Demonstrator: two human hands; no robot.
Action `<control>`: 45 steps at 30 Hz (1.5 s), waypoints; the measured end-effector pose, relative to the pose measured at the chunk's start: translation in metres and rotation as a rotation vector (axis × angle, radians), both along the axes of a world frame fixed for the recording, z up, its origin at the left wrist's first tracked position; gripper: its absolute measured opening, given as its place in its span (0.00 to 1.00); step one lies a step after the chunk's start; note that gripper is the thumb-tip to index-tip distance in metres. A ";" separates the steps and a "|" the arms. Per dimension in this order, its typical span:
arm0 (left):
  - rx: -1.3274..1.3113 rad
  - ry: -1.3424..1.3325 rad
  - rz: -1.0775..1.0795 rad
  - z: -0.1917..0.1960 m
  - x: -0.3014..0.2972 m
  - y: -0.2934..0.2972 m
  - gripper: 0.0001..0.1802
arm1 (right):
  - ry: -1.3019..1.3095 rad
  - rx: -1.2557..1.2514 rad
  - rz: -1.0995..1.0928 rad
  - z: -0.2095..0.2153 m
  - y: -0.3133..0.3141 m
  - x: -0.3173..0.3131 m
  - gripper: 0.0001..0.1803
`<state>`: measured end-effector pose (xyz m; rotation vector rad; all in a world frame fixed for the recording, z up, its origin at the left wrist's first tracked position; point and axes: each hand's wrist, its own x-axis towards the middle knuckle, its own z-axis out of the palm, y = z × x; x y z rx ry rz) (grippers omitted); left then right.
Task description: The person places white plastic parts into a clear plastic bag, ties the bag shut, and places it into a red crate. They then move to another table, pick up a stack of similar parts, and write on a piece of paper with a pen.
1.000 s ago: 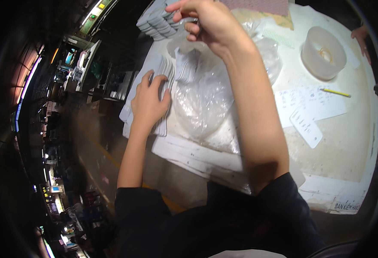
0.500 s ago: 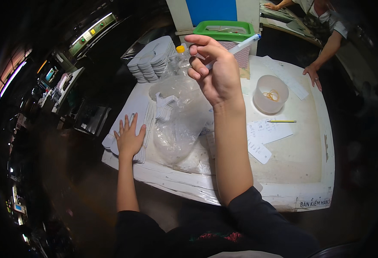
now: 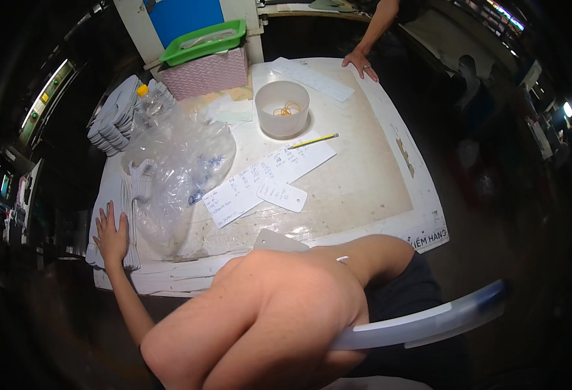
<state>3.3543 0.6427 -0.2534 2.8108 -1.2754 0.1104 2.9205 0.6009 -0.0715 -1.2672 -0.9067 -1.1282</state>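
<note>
My right hand (image 3: 279, 309) is raised close to the camera, fingers curled round a pale pen (image 3: 422, 323) with a dark blue end that sticks out to the right. Its fingertips are cut off or hidden by the hand itself. Far to the left, my left hand (image 3: 112, 242) lies with fingers spread on a stack of flat white cut pieces (image 3: 111, 190) at the table's edge. A small stack of notched white pieces (image 3: 141, 177) sits beside it, against a clear plastic bag (image 3: 185, 162) with some blue bits inside.
On the white table (image 3: 364, 188) are handwritten slips (image 3: 234, 195), a yellow pencil (image 3: 315, 141) and a translucent tub (image 3: 282, 120) of rubber bands. Behind stand a pink box (image 3: 214, 75), a green tray (image 3: 204, 42) and more stacked pieces (image 3: 117, 107). Another person's hand (image 3: 362, 64) rests on the far right edge.
My right hand has come from above the table down close to the camera, still with the pen. The view has swung right. My left hand stays on the stack.
</note>
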 end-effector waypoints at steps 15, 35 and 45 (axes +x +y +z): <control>-0.481 -0.056 -0.426 0.038 -0.095 -0.093 0.35 | 0.424 1.197 -0.803 -0.128 -0.195 -0.159 0.29; 0.061 -0.301 -0.480 -0.035 -0.111 -0.177 0.18 | 0.981 1.243 -0.921 -0.215 -0.245 -0.210 0.44; 0.240 -0.328 -0.435 -0.038 -0.098 -0.184 0.25 | 0.976 1.211 -0.930 -0.216 -0.245 -0.210 0.44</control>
